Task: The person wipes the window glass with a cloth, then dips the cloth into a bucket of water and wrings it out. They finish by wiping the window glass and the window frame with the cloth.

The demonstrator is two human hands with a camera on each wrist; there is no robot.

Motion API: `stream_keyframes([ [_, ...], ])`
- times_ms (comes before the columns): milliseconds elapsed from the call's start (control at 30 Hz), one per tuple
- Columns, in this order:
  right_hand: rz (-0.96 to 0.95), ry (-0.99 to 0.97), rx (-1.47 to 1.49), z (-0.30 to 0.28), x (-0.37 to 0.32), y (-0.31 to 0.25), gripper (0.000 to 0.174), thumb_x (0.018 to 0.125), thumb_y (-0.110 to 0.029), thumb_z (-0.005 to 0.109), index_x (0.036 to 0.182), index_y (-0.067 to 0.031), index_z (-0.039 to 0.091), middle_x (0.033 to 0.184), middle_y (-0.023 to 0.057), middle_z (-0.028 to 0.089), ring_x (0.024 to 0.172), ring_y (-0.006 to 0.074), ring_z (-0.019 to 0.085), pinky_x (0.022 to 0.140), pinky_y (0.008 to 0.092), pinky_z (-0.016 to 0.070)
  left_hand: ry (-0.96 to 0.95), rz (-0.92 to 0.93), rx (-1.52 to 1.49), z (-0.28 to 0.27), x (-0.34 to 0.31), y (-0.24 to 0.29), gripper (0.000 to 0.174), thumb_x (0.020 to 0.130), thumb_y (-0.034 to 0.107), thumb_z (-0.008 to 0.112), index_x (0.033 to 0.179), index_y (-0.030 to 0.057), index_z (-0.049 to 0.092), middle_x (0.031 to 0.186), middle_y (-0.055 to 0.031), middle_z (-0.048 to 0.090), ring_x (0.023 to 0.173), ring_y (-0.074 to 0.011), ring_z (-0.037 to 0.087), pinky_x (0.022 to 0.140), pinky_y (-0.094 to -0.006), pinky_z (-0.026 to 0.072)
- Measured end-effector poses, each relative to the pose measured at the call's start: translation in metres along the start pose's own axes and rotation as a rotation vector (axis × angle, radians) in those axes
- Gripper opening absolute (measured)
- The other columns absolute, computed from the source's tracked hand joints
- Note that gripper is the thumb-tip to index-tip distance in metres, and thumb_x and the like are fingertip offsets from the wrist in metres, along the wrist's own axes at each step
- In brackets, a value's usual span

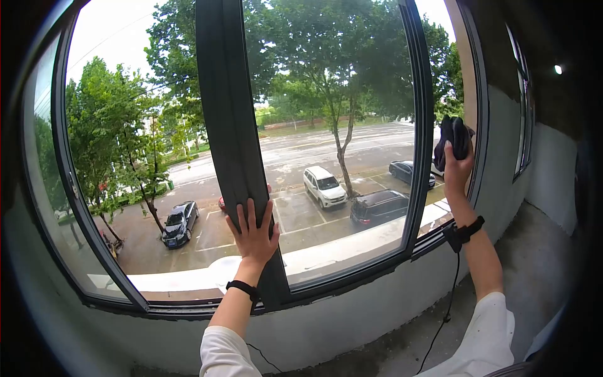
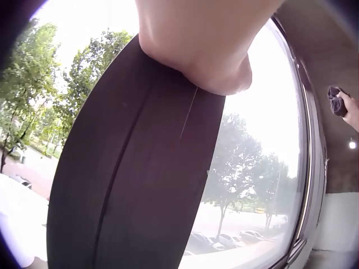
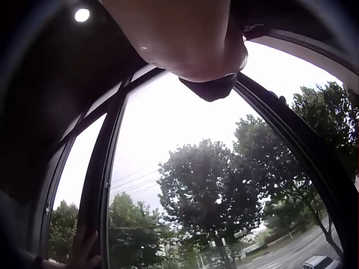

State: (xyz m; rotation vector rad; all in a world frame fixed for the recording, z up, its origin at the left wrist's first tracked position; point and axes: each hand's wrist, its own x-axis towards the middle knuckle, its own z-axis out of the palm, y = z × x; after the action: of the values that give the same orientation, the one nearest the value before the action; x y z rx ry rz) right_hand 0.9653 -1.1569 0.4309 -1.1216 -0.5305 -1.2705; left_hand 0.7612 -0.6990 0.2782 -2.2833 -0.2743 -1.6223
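Head view: the left hand (image 1: 254, 235) lies with fingers spread apart against the dark window mullion (image 1: 226, 119), its grip holding nothing. At the right end of the window, the right hand (image 1: 460, 166) has its grip clamped on a bunched dark cloth (image 1: 453, 137), held up near the window frame (image 1: 481, 125); whether cloth and frame touch, I cannot tell. Beyond the glass, a white SUV (image 1: 325, 187) stands near a tree trunk (image 1: 343, 160).

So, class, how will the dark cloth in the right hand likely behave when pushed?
The dark cloth is probably floppy, given its bunched folds. It seems light, since the right hand alone holds it up. Its lumpy outline suggests little rolling.
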Motion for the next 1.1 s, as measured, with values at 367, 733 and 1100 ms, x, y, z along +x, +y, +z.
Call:
stream_keyframes([
  [367, -0.552, -0.085, -0.289, 0.263, 0.119, -0.014, 0.066, 0.084, -0.030, 0.071, 0.146, -0.0116, 0.056, 0.145, 0.0229, 0.056, 0.125, 0.0360, 0.062, 0.110, 0.0432, 0.0471, 0.078, 0.036, 0.134, 0.013, -0.006, -0.006, 0.069, 0.085, 0.037, 0.061, 0.153, 0.0312, 0.050, 0.164, -0.0216, 0.028, 0.153, -0.0466, 0.021, 0.121, -0.0700, 0.0088],
  [733, -0.984, -0.432, 0.032, 0.306, -0.049, -0.112, 0.044, 0.089, -0.032, 0.067, 0.130, -0.0189, 0.069, 0.150, 0.0119, 0.054, 0.135, 0.0338, 0.055, 0.122, 0.0468, 0.0361, 0.037, 0.038, 0.172, 0.005, -0.005, 0.001, 0.070, 0.083, 0.031, 0.062, 0.151, 0.0241, 0.051, 0.165, -0.0260, 0.023, 0.152, -0.0504, 0.019, 0.122, -0.0701, 0.0089],
  [1100, -0.896, -0.290, -0.513, 0.162, 0.097, 0.051, 0.062, 0.091, -0.027, 0.065, 0.151, -0.0212, 0.051, 0.148, 0.0174, 0.054, 0.145, 0.0408, 0.041, 0.121, 0.0570, 0.0300, 0.039, -0.004, 0.177, 0.008, -0.007, 0.003, 0.071, 0.081, 0.032, 0.062, 0.150, 0.0284, 0.052, 0.163, -0.0238, 0.028, 0.151, -0.0491, 0.022, 0.120, -0.0735, 0.0109],
])
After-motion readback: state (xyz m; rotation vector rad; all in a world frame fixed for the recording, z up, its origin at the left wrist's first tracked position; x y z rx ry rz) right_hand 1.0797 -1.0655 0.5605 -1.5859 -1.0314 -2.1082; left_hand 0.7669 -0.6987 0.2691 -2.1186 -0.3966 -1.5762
